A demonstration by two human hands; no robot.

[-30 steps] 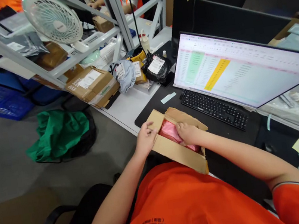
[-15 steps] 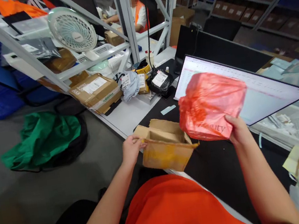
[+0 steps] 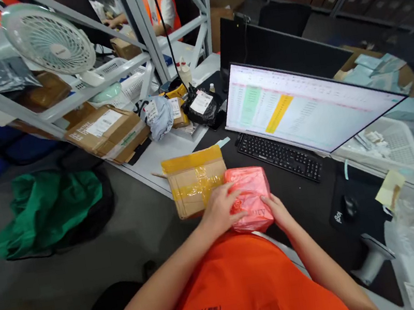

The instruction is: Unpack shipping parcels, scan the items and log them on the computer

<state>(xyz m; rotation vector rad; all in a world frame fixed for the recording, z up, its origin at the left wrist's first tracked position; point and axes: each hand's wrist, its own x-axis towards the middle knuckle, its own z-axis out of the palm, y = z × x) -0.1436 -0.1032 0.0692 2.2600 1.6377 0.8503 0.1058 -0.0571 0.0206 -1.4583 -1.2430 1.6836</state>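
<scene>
And here's the pink plastic-wrapped package (image 3: 252, 182), right between the two hands, close in front of the orange shirt (image 3: 250, 279)! The left hand (image 3: 219, 209) comes in from its left side, fingers spread apart and laid across the wrapping. Over on the other side, the right hand (image 3: 280, 212) is clamped on the lower right edge, thumb on top, the other fingers hidden. Whether the package rests on the black mat (image 3: 308, 228) or hangs just above, I can't tell! Just left of it, beyond the left hand, sits the cardboard box (image 3: 190, 186), yellow tape crossing it. Farther off, past the package, the keyboard (image 3: 280, 156) lies below the lit monitor (image 3: 308, 102).
</scene>
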